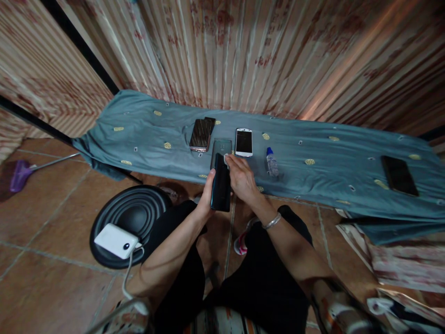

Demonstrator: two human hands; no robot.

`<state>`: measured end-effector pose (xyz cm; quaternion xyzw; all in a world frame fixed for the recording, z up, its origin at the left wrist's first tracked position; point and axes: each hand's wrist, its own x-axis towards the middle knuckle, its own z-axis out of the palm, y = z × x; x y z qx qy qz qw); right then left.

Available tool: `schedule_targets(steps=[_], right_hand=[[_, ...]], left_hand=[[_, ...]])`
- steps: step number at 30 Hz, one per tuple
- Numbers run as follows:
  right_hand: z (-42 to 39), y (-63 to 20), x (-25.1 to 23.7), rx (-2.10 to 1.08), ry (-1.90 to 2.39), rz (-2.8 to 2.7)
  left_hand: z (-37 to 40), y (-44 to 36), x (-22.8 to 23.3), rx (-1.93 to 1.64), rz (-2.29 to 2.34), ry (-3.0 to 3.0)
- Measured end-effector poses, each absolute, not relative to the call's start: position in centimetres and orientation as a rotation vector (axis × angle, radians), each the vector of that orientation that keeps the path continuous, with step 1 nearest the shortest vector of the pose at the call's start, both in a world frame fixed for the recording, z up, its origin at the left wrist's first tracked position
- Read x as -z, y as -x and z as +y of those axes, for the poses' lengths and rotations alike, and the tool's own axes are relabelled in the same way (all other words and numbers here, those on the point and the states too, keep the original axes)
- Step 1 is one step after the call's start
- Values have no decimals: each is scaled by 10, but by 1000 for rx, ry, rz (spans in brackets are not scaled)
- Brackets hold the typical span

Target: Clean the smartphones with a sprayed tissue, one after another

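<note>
My left hand point(207, 195) grips a dark, glossy phone point(220, 188) by its left edge, holding it upright in front of me. My right hand point(241, 178) presses a small white wipe point(226, 160) against the phone's top right corner. Just beyond the phone, a dark teal phone point(222, 145) lies flat on the blue-grey cloth point(146, 134). A small clear bottle with a blue cap point(271, 162) lies on the cloth to the right of my right hand.
On the cloth lie two stacked brownish phones point(200, 133), a white phone point(244, 142) and, far right, a black phone point(398, 175). A white power bank point(116, 240) with a cable rests on a round black stool point(130, 218). A purple broom point(21, 174) lies on the tiled floor.
</note>
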<state>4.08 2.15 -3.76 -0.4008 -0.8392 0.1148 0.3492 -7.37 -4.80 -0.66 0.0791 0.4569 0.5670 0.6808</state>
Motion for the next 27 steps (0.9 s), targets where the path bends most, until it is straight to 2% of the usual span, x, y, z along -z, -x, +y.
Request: schedule_targets(steps=[14,27], right_hand=[[6,-37,37,-386,1014,-2260],[-23,-36,25,-428,859,-2350]], left_hand=[[-40,89,-9,-1396,944,-92],[-32,105,-6,-1514,972,-84]])
